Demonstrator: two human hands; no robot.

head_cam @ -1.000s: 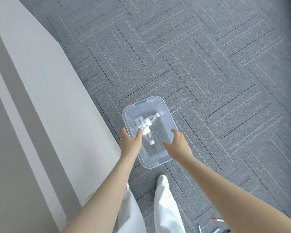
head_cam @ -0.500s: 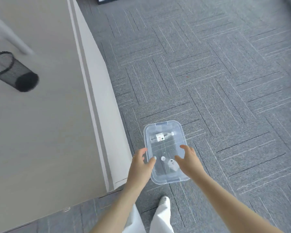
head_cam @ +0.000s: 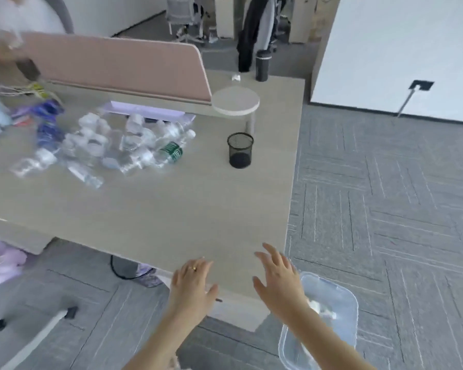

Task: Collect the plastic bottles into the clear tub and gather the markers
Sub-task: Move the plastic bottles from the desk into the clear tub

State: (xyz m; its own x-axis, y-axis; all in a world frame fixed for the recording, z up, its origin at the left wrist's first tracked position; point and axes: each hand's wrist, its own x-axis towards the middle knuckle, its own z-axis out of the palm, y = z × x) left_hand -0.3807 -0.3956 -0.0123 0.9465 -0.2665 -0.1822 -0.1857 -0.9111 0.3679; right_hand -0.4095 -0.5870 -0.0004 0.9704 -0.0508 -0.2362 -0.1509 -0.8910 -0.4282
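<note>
A clear tub point(head_cam: 342, 303) stands on the carpet at the bottom right, beside the desk's corner, with a crumpled bottle point(head_cam: 322, 309) inside. My right forearm crosses over its near side. A heap of several clear plastic bottles point(head_cam: 123, 148) lies on the beige desk point(head_cam: 171, 217), one with a green label point(head_cam: 171, 152). My left hand point(head_cam: 193, 283) and my right hand point(head_cam: 277, 279) hover over the desk's near corner, fingers spread, holding nothing. No markers are visible.
A black mesh pen cup point(head_cam: 239, 150) stands on the desk right of the bottles. A pink divider point(head_cam: 123, 68) runs along the back, with a round grey disc point(head_cam: 235, 102) and a dark flask point(head_cam: 262, 65) near it. Another person's blurred sleeve point(head_cam: 0, 49) is at the top left.
Both hands let go of the tub on the floor and rose over the desk corner. The view swung up from the carpet to the desk top.
</note>
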